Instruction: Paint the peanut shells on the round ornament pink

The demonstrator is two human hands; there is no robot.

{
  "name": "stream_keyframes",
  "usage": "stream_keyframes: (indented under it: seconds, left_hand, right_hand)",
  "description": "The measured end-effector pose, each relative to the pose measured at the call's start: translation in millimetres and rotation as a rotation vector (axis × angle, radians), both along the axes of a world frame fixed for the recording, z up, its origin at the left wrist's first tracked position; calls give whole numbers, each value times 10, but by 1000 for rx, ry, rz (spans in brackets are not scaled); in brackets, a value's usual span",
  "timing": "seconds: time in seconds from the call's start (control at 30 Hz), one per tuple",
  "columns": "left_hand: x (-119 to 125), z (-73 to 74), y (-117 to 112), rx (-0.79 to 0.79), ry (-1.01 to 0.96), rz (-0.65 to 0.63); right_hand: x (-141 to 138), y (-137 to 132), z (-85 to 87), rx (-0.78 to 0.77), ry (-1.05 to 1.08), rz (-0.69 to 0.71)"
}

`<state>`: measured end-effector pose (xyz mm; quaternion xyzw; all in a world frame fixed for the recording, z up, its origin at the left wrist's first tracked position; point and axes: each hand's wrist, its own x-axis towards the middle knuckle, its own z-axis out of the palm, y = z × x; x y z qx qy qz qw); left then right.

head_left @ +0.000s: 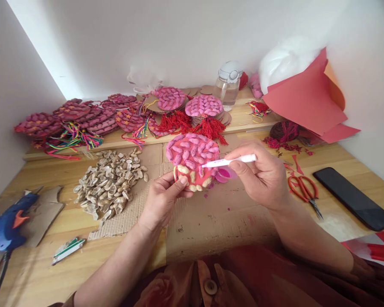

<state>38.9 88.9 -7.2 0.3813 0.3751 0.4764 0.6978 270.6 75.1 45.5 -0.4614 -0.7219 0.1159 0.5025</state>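
My left hand is closed on the lower left edge of a round red disc covered in peanut shells. Most shells on it are coloured pink; several along the bottom are still plain tan. In my right hand is a white marker-like pen, its pink tip touching or close to a shell near the disc's lower right. Partly behind the disc stands a small pink cup with magenta liquid, on a cardboard sheet.
Loose peanut shells lie in a heap at left, near a blue glue gun. Finished-looking pink discs and a water bottle line the back shelf. At right are red-handled scissors, a black phone and red paper sheets.
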Motion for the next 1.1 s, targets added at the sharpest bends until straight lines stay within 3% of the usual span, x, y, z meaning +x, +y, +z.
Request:
stream_keyframes:
  seconds: [0.3, 0.5, 1.1]
  left_hand:
    - [-5, -1, 16, -30, -7, 33]
    - [2, 30, 2, -21, -12, 6]
    - [1, 17, 17, -17, -18, 7]
  right_hand:
    - [12, -15, 25, -27, -1, 106]
    - [13, -5, -11, 15, -2, 18]
    - [4, -7, -1, 46, 26, 16]
